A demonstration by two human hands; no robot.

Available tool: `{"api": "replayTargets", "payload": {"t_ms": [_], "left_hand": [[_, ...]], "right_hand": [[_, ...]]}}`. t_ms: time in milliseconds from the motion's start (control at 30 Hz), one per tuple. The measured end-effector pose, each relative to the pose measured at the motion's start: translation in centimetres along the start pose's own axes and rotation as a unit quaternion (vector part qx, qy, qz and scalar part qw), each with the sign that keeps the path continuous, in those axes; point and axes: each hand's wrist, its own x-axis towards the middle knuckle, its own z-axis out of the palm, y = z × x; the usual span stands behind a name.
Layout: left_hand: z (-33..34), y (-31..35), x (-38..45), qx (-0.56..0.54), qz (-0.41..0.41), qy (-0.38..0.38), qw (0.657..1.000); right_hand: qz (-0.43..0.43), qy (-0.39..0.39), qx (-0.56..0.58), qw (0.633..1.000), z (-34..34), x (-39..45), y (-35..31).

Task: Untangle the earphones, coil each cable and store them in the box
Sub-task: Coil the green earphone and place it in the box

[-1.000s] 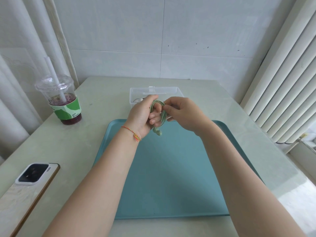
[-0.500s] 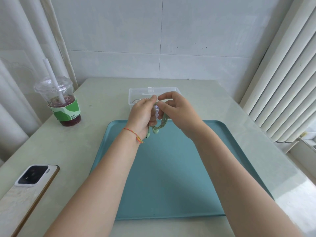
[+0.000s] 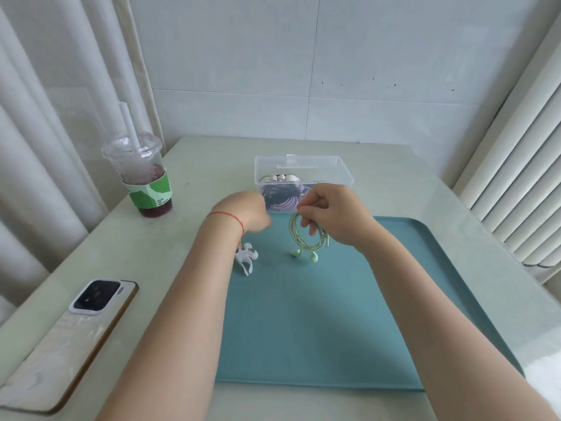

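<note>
Just in front of the box (image 3: pixel 303 170), the right hand (image 3: pixel 335 217) pinches the green earphones (image 3: pixel 306 238), fingers curled round the top of the coil so the loops hang together with the earbuds dangling just above the tray (image 3: pixel 379 329). That grip looks meant to keep the coil from springing open before it goes into the box, where dark and purple cables already lie. Left of the coil, the left hand (image 3: pixel 246 212) is blurred, so I cannot tell its fingers. A white clip (image 3: pixel 246 257) lies at the tray's left edge on the tabletop (image 3: pixel 151 253).
</note>
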Motion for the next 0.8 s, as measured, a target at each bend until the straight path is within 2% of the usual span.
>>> {"api": "replayTargets", "payload": {"t_ms": [100, 200, 267, 467, 667, 800], "left_hand": [[-0.1, -0.7, -0.7, 0.062, -0.047, -0.124, 0.989], [0.3, -0.7, -0.7, 0.074, -0.043, -0.167, 0.982], [0.5, -0.6, -0.8, 0.067, -0.027, -0.155, 0.985], [1.4, -0.3, -0.5, -0.012, 0.015, -0.049, 0.999], [1.5, 0.2, -0.4, 0.05, 0.014, -0.067, 0.996], [1.7, 0.4, -0.1, -0.032, 0.006, -0.096, 0.995]], "right_hand": [[0.002, 0.001, -0.008, 1.0, 0.0, 0.1, -0.1], [0.011, 0.008, -0.02, 1.0, -0.2, 0.0, 0.0], [0.015, 0.012, -0.023, 1.0, -0.5, 0.0, 0.0], [0.018, 0.02, -0.017, 0.999, -1.3, 0.1, -0.1], [0.017, 0.016, -0.011, 1.0, -1.8, -0.1, -0.1], [0.019, -0.005, -0.013, 1.0, -1.9, -0.2, -0.2]]}}
